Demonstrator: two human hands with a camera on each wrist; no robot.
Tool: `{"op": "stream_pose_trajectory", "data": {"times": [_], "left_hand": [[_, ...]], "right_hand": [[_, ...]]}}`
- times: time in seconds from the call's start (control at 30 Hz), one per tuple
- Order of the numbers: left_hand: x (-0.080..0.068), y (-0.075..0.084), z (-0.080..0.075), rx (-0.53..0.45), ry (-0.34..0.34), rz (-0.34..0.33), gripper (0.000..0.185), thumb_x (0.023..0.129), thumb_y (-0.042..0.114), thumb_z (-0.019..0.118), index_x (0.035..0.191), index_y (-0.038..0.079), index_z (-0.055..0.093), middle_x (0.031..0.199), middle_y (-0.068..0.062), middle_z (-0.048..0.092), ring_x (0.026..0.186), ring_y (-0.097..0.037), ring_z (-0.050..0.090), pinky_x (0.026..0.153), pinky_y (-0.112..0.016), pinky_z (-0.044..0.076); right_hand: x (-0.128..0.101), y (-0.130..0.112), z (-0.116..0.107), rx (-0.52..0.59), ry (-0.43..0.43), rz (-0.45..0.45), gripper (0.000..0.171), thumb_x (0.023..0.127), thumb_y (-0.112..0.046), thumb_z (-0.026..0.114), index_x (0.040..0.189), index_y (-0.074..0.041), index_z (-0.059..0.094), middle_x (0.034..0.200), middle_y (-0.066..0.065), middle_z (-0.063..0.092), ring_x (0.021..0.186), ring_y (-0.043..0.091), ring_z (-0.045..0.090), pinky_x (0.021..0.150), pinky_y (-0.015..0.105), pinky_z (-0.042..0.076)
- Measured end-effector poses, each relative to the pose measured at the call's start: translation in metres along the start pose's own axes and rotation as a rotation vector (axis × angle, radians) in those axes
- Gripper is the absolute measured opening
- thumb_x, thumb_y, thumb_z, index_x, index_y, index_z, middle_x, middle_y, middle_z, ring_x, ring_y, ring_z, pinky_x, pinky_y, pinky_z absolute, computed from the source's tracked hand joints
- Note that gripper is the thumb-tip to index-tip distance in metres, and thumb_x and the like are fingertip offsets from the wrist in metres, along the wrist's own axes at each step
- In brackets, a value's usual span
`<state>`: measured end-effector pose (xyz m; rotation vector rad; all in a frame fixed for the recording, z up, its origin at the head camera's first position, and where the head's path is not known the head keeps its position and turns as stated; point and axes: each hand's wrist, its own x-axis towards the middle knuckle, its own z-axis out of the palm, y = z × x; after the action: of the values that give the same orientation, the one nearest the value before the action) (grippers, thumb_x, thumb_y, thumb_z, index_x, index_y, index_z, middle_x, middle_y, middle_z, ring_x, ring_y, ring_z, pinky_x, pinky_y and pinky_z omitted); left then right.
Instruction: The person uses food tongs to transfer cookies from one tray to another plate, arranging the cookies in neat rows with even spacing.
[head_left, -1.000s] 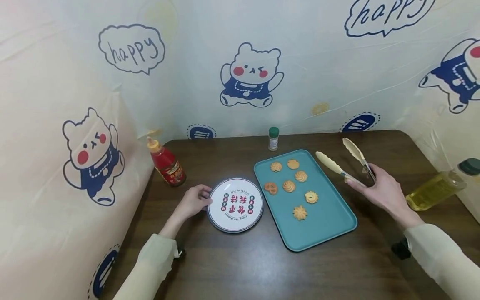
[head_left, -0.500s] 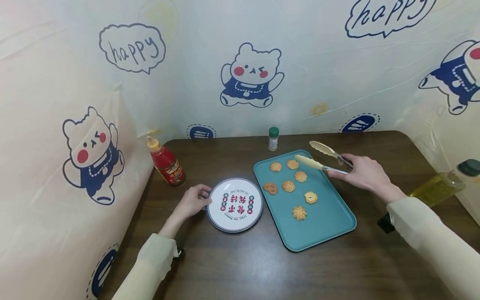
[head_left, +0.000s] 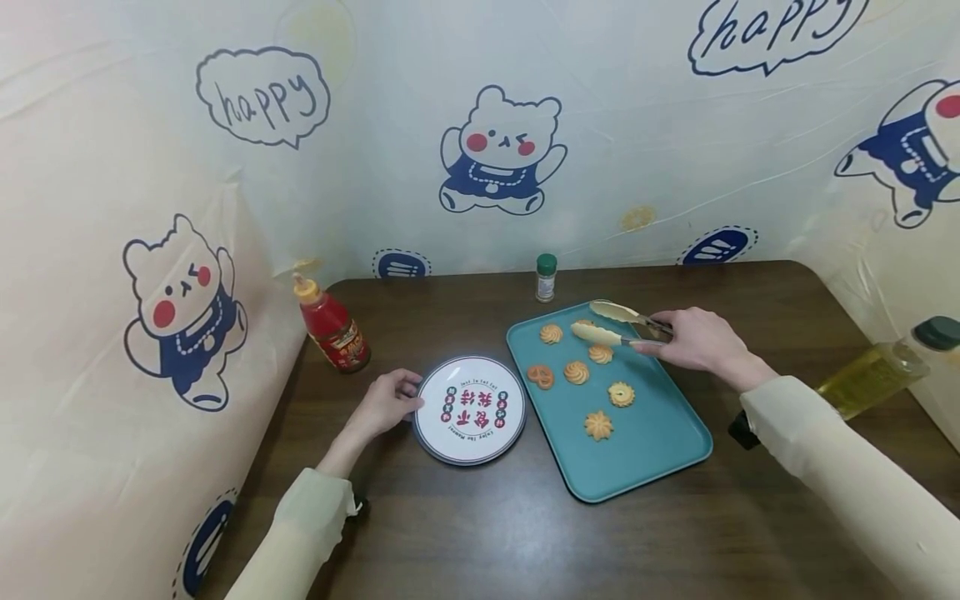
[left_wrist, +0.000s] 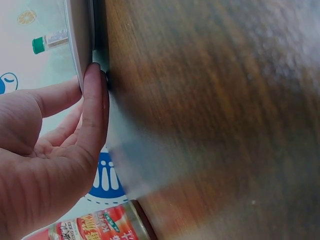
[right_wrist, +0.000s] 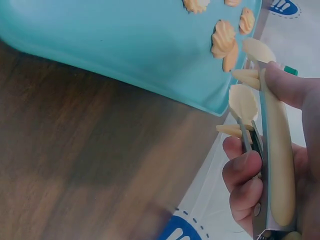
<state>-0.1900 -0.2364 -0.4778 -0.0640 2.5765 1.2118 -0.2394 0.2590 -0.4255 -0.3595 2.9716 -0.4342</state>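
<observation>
Cream-coloured tongs (head_left: 611, 323) sit gripped in the right hand (head_left: 693, 342), tips apart around a round biscuit (head_left: 584, 326) on the teal rectangular tray (head_left: 660, 450). Left hand (head_left: 382, 404), fingers relaxed, touches the round white printed plate (head_left: 471, 410) rim.

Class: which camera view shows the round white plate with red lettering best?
The head view: the whole round white plate with red lettering shows, the left hand at its edge. The left wrist view shows only its rim edge-on against the fingers. The right wrist view shows none.
</observation>
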Motion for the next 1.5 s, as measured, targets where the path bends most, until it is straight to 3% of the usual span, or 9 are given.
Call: {"op": "stream_pose_trajectory", "data": {"times": [0.27, 0.5, 0.63, 0.9, 1.27, 1.5], "left_hand": [[-0.001, 0.0, 0.0, -0.002, 0.005, -0.006, 0.039, 0.092, 0.007, 0.071, 0.128, 0.001, 0.059, 0.105, -0.016, 0.062, 0.083, -0.023, 0.063, 0.072, -0.034, 0.06], [-0.002, 0.0, 0.0, -0.001, 0.004, -0.001, 0.039, 0.092, 0.006, 0.071, 0.128, 0.0, 0.059, 0.104, -0.015, 0.063, 0.083, -0.022, 0.063, 0.072, -0.035, 0.06], [-0.002, -0.001, 0.0, -0.005, 0.004, 0.003, 0.039, 0.092, 0.006, 0.071, 0.128, 0.0, 0.059, 0.104, -0.015, 0.063, 0.083, -0.023, 0.063, 0.072, -0.035, 0.06], [-0.002, -0.001, 0.0, -0.013, 0.003, 0.005, 0.038, 0.092, 0.005, 0.071, 0.127, -0.001, 0.059, 0.105, -0.017, 0.062, 0.086, -0.025, 0.064, 0.072, -0.035, 0.06], [0.0, -0.001, 0.0, -0.01, 0.004, 0.003, 0.038, 0.092, 0.007, 0.071, 0.127, 0.0, 0.059, 0.105, -0.016, 0.062, 0.086, -0.023, 0.063, 0.072, -0.034, 0.06], [0.0, -0.003, 0.0, -0.007, 0.004, 0.001, 0.038, 0.092, 0.007, 0.071, 0.128, 0.0, 0.059, 0.105, -0.015, 0.063, 0.084, -0.022, 0.063, 0.072, -0.034, 0.06]], "right_hand": [[0.004, -0.004, 0.0, -0.029, -0.022, -0.011, 0.083, 0.087, -0.063, 0.065, 0.134, 0.005, 0.058, 0.106, 0.02, 0.07, 0.074, 0.024, 0.059, 0.065, 0.045, 0.054], [0.004, -0.006, 0.0, -0.01, -0.064, 0.01, 0.08, 0.088, -0.06, 0.066, 0.134, 0.005, 0.058, 0.072, 0.004, 0.062, 0.064, 0.02, 0.055, 0.051, 0.033, 0.043], [0.005, -0.008, -0.001, -0.005, -0.071, 0.009, 0.078, 0.089, -0.057, 0.067, 0.135, 0.005, 0.057, 0.064, 0.003, 0.053, 0.06, 0.019, 0.053, 0.048, 0.032, 0.037], [0.007, -0.009, -0.002, -0.003, -0.064, 0.01, 0.075, 0.089, -0.055, 0.068, 0.134, 0.004, 0.059, 0.075, 0.004, 0.062, 0.064, 0.02, 0.055, 0.049, 0.032, 0.04], [0.006, -0.008, -0.001, 0.007, -0.06, 0.019, 0.078, 0.089, -0.059, 0.066, 0.136, 0.003, 0.057, 0.065, 0.004, 0.051, 0.058, 0.019, 0.051, 0.048, 0.032, 0.034], [0.005, -0.015, -0.005, 0.024, -0.016, -0.015, 0.077, 0.09, -0.06, 0.063, 0.137, 0.001, 0.058, 0.083, 0.009, 0.065, 0.061, 0.02, 0.053, 0.048, 0.033, 0.038]]}}
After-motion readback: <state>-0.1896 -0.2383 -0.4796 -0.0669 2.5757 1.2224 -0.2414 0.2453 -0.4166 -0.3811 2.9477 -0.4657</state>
